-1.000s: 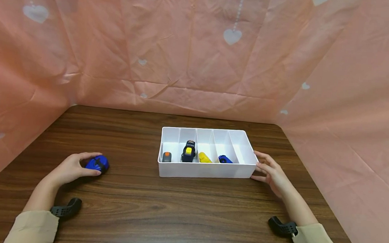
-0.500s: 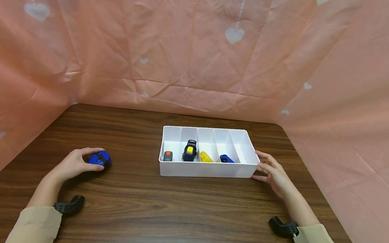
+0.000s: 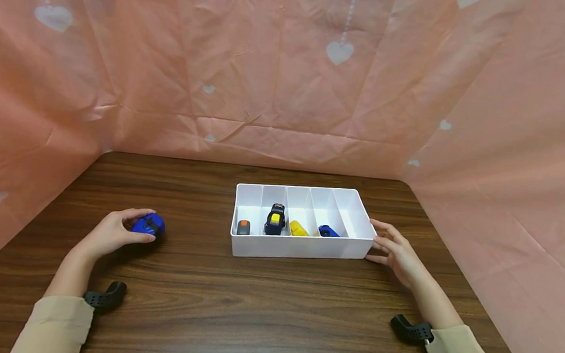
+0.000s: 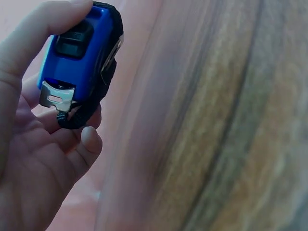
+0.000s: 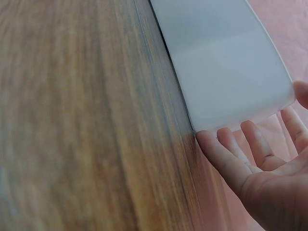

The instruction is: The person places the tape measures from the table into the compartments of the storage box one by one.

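At the left, my left hand pinches a blue tape measure between thumb and fingers. The left wrist view shows the tape measure's black lock button, its metal end hook and a dark wrist strap. My right hand has its fingertips at the right end of a white divided box. Seen from the right wrist, those fingers are spread, fairly straight, against the end wall, with the thumb by the top corner.
Inside the box, from the left, lie a grey object with an orange button, a black tape measure with a yellow button, a yellow object and a blue object. Pink cloth hangs behind and beside the wooden table.
My left hand has moved slightly right and away from me with the tape measure. The right hand and the box stay where they were.
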Action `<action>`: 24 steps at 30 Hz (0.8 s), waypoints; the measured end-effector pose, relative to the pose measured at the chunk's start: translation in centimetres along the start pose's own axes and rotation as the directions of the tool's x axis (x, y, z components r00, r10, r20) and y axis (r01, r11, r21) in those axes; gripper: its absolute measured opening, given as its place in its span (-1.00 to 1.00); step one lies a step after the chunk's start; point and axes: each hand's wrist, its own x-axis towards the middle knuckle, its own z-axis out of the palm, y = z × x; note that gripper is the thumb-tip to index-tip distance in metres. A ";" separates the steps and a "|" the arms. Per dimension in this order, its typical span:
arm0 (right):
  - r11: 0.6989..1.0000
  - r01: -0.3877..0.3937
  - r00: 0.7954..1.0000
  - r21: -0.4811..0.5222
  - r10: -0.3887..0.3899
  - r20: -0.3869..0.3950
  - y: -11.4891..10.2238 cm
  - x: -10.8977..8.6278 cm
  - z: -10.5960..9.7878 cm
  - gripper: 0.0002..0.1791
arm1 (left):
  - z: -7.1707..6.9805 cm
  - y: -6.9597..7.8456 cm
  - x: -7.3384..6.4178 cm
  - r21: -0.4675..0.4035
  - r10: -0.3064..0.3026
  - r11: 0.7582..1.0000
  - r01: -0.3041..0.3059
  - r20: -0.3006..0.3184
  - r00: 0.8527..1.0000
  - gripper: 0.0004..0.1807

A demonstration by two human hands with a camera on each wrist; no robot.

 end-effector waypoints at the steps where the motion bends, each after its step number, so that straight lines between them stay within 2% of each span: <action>1: 1.000 0.000 1.000 -0.002 0.000 0.000 0.0 0.0 0.0 -0.52 | 0.0 0.0 0.1 -0.005 -0.001 1.000 0.001 0.002 1.000 -0.27; 9: 1.000 -0.001 1.000 0.002 0.001 -0.001 0.1 0.1 0.1 -0.50 | -0.1 0.3 0.6 -0.014 -0.018 1.000 0.018 0.013 1.000 -0.27; 19: 1.000 0.015 1.000 0.010 -0.015 0.013 0.1 0.1 0.1 -0.55 | 0.5 1.3 1.6 -0.034 0.011 0.999 -0.011 0.000 1.000 -0.27; 24: 1.000 0.014 1.000 0.019 -0.014 0.018 0.0 0.1 0.0 -0.55 | 0.5 1.7 1.7 -0.029 0.018 0.999 -0.018 -0.001 1.000 -0.28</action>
